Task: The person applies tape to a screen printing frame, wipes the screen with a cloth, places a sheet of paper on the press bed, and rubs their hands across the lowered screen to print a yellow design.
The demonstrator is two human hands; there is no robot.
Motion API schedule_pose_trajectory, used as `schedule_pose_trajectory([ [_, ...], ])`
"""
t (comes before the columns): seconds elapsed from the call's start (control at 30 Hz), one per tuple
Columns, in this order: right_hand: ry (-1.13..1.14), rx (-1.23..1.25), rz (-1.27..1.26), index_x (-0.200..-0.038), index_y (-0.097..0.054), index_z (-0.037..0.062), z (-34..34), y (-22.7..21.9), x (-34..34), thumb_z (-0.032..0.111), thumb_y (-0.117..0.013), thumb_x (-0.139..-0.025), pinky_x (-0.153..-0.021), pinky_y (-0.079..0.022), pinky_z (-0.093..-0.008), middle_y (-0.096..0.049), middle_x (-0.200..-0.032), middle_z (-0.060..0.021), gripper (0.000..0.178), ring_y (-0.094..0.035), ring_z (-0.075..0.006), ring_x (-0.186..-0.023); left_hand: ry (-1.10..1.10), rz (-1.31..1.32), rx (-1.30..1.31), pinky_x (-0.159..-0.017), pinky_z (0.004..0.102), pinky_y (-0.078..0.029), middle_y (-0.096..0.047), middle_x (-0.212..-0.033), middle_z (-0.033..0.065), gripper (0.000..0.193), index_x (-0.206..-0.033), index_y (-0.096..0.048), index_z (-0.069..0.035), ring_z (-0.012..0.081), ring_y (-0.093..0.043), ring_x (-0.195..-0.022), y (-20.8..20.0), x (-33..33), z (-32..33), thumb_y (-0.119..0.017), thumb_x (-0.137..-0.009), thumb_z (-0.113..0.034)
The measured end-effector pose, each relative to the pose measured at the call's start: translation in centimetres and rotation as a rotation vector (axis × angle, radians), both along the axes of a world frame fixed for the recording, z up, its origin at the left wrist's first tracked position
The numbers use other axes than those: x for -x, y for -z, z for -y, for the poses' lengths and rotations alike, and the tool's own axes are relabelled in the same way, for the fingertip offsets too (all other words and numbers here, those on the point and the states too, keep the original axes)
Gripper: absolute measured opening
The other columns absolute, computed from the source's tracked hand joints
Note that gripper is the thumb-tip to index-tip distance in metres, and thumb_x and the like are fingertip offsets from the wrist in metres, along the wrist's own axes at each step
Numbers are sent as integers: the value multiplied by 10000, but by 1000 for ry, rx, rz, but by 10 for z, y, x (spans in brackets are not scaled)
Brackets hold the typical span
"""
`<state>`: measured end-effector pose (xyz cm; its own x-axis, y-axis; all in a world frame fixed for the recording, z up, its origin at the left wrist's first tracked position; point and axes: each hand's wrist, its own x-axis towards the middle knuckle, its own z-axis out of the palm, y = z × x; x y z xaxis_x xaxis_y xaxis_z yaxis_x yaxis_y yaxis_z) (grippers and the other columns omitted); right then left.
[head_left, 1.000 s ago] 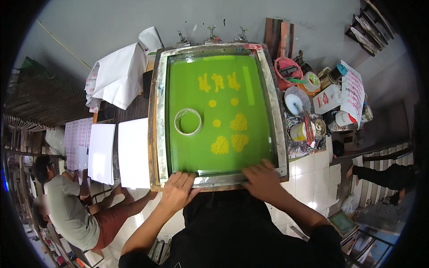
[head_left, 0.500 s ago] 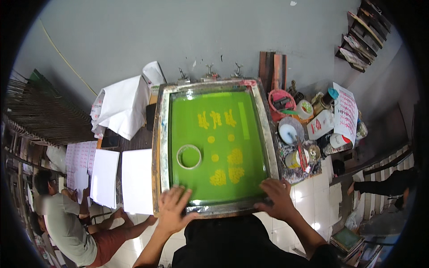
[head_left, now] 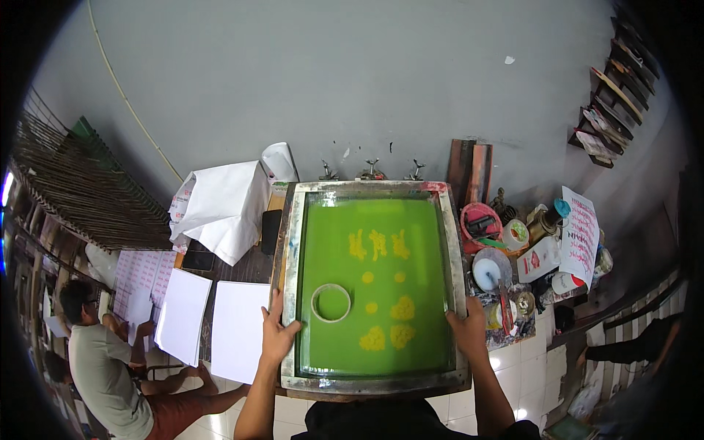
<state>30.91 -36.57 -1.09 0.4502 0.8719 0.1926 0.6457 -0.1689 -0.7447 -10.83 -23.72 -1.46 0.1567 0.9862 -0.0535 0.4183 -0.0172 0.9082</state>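
A screen-printing frame (head_left: 381, 383) with a green mesh and yellow patterns lies flat before me. My left hand (head_left: 277, 331) is closed around its left side rail, thumb on top near the lower corner. On the opposite side, my right hand (head_left: 468, 324) grips the right rail, its thumb resting over the edge. The fingers of both hands are partly hidden beneath the frame. A ring-shaped roll of tape (head_left: 314, 312) rests on the left part of the mesh. Metal wing-bolt clamps (head_left: 372, 169) stand along the frame's far edge.
Two stacks of white paper (head_left: 239, 330) lie left of the frame, near a dark phone (head_left: 270, 232). Pots, bottles and a pink bowl (head_left: 469, 214) crowd the right side. Another person (head_left: 110, 359) sits at far left; a dark-sleeved arm (head_left: 634, 341) shows at far right.
My hands have moved from the near corners, where the fingers were spread, outward onto the side rails and now grip them. The view has tilted up, so the frame appears lower.
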Motion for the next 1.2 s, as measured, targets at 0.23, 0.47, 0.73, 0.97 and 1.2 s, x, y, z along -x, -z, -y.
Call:
schedule_pose_trajectory([
  [0.23, 25, 63, 12, -1086, -645, -43, -34, -2, -5, 85, -777, -824, -902, -484, -498, -607, -1067, -243, 320, -598, -450, -1033, 8, -60, -8, -1256, 540, 139, -302, -1665, 282, 918, -1586, -384, 1, 316, -192, -1606, 13, -1, -41, -703, -733, -116],
  [0.47, 45, 110, 25, -1062, -650, -43, -43, -9, -5, 115, -789, -827, -884, -487, -500, -611, -1049, -241, 315, -604, -450, -1013, -16, -48, 16, -1263, 540, 120, -293, -1677, 257, 921, -1575, -415, -10, 296, -222, -1601, 11, -3, -44, -710, -708, -112],
  [0.73, 70, 239, 30, -1078, -657, -53, -65, -24, -7, 153, -788, -861, -868, -492, -486, -616, -1044, -238, 328, -613, -439, -1006, -22, -57, 64, -1264, 547, 109, -275, -1689, 240, 917, -1576, -426, -35, 292, -245, -1594, 8, -5, -55, -739, -720, -128],
  [0.97, 47, -144, 201, -1377, -612, -17, -182, -43, -47, 255, -679, -1004, -1057, -460, -438, -641, -1299, -251, 466, -618, -387, -1206, -49, -54, 101, -1253, 567, 104, -238, -1706, 231, 912, -1585, -434, -81, 290, -220, -1603, 10, -6, -64, -761, -737, -145],
  [1.2, -124, 147, 154, -1399, -587, -39, -366, -34, -89, 598, -335, -1082, -1047, -461, -443, -665, -1298, -283, 754, -614, -419, -1223, -67, -3, 138, -1246, 560, 132, -235, -1705, 234, 887, -1570, -455, -67, 291, -202, -1607, -1, -16, -67, -752, -737, -132],
])
